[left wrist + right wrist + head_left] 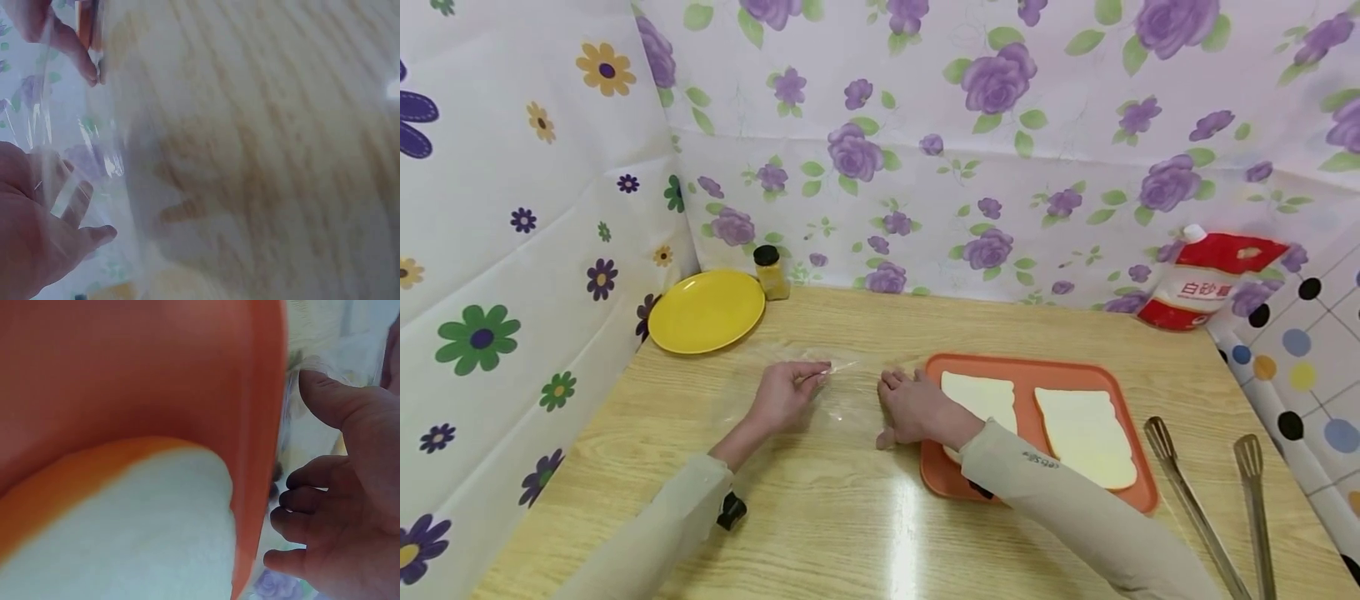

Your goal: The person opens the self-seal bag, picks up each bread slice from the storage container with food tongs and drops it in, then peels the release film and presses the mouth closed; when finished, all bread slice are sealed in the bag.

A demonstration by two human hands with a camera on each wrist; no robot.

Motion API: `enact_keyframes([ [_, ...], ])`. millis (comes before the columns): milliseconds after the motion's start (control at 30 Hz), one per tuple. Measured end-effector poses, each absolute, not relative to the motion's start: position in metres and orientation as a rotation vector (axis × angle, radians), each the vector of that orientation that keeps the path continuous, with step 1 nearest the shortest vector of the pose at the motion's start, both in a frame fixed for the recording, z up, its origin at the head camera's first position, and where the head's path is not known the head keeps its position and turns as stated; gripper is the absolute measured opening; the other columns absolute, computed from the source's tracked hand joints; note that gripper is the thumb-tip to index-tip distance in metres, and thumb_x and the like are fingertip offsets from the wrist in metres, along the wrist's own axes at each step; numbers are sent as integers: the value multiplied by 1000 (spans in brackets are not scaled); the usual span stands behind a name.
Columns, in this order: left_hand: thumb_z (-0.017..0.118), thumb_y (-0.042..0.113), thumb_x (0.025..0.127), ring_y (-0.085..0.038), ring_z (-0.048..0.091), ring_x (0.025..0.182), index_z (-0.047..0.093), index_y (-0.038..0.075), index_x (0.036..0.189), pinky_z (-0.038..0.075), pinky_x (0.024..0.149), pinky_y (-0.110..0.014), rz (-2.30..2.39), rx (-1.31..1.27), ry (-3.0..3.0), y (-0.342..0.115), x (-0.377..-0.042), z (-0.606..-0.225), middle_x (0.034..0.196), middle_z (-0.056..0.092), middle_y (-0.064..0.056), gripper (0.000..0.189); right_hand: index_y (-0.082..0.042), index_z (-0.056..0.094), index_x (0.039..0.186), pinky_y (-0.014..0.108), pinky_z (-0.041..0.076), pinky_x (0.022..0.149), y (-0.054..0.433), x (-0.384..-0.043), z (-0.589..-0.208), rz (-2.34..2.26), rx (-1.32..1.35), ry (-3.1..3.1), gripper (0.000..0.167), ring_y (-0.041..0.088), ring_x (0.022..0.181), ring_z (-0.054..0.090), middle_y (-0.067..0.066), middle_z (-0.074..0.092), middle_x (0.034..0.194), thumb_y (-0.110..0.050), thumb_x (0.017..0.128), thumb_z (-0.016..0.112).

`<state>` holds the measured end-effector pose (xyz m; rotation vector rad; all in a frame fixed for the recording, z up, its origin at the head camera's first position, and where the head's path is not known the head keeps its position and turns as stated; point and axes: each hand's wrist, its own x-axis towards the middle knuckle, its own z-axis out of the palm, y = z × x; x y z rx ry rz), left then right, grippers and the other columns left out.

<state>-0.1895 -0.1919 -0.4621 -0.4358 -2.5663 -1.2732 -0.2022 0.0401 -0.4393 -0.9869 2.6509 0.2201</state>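
A sheet of clear plastic film (842, 408) lies on the table between the hands, crinkled and shiny in places. My left hand (782, 396) pinches its far edge between thumb and fingers; in the left wrist view the film (112, 156) spreads in front of this hand (44, 225). Fingers spread and pointing away, my right hand (917, 408) rests on the film's right side, beside the orange tray (1026, 367). On that tray lie two bread slices, the left slice (977, 396) partly hidden by the right forearm and the right slice (1086, 437) in full view.
A yellow plate (707, 312) and a black-capped spice jar (771, 273) stand at the back left. Metal tongs (1195, 500) lie open right of the tray. A red and white sugar bag (1210, 279) leans at the back right, against flowered cloth walls (925, 192).
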Motion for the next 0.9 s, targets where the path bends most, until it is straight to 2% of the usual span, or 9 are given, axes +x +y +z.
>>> enact_keyframes([
  [267, 74, -6, 86, -34, 70, 98, 76, -5, 100, 56, 85, -45, -1285, -444, -2546, -189, -186, -469, 104, 74, -16, 14, 2, 42, 149, 56, 26, 115, 58, -191, -427, 41, -1084, 2701, 77, 32, 145, 31, 19, 34, 157, -48, 95, 66],
  [467, 75, -8, 85, -34, 71, 97, 76, -6, 100, 57, 85, -46, -1291, -464, -2500, -191, -186, -473, 103, 74, -15, 15, 6, 43, 147, 57, 26, 115, 105, -169, -407, -262, -1075, 2725, 70, 35, 144, 31, 23, 35, 155, -36, 97, 68],
  [567, 75, -8, 85, -33, 71, 96, 76, -5, 100, 57, 84, -45, -1299, -460, -2493, -192, -186, -475, 103, 74, -14, 15, 9, 45, 144, 59, 31, 111, 138, -158, -398, -399, -1047, 2761, 66, 41, 138, 39, 27, 40, 151, -31, 97, 68],
  [633, 75, -7, 85, -32, 71, 96, 77, -5, 100, 57, 84, -44, -1309, -447, -2493, -193, -185, -475, 102, 74, -14, 15, 9, 47, 143, 58, 39, 106, 162, -149, -394, -499, -984, 2810, 63, 43, 131, 48, 27, 45, 147, -29, 97, 69],
  [667, 75, -7, 85, -32, 71, 96, 77, -4, 100, 57, 84, -44, -1315, -440, -2493, -193, -185, -475, 102, 74, -13, 15, 8, 49, 142, 55, 47, 98, 174, -145, -392, -559, -937, 2843, 62, 42, 118, 58, 26, 56, 137, -28, 97, 69],
  [733, 75, -6, 86, -31, 71, 97, 77, -4, 101, 57, 84, -45, -1330, -415, -2494, -194, -183, -475, 102, 74, -13, 15, 6, 55, 138, 51, 55, 86, 199, -135, -391, -656, -855, 2937, 54, 38, 103, 67, 23, 64, 125, -25, 96, 70],
  [833, 75, -6, 86, -31, 71, 98, 77, -4, 101, 56, 86, -47, -1362, -381, -2494, -194, -181, -474, 103, 74, -13, 15, 3, 66, 125, 42, 58, 65, 235, -121, -391, -770, -724, 3106, 39, 26, 76, 71, 13, 74, 99, -18, 93, 73],
  [867, 75, -6, 86, -31, 71, 99, 77, -4, 101, 56, 87, -47, -1370, -371, -2495, -194, -181, -474, 104, 74, -13, 15, 2, 69, 121, 41, 57, 60, 246, -117, -392, -788, -655, 3163, 35, 24, 71, 71, 10, 74, 91, -17, 92, 74],
  [900, 75, -6, 86, -31, 70, 99, 77, -4, 101, 55, 88, -47, -1376, -365, -2495, -194, -180, -474, 104, 74, -13, 15, 2, 71, 117, 42, 58, 62, 257, -112, -393, -794, -579, 3199, 32, 24, 77, 72, 10, 75, 96, -18, 92, 73],
])
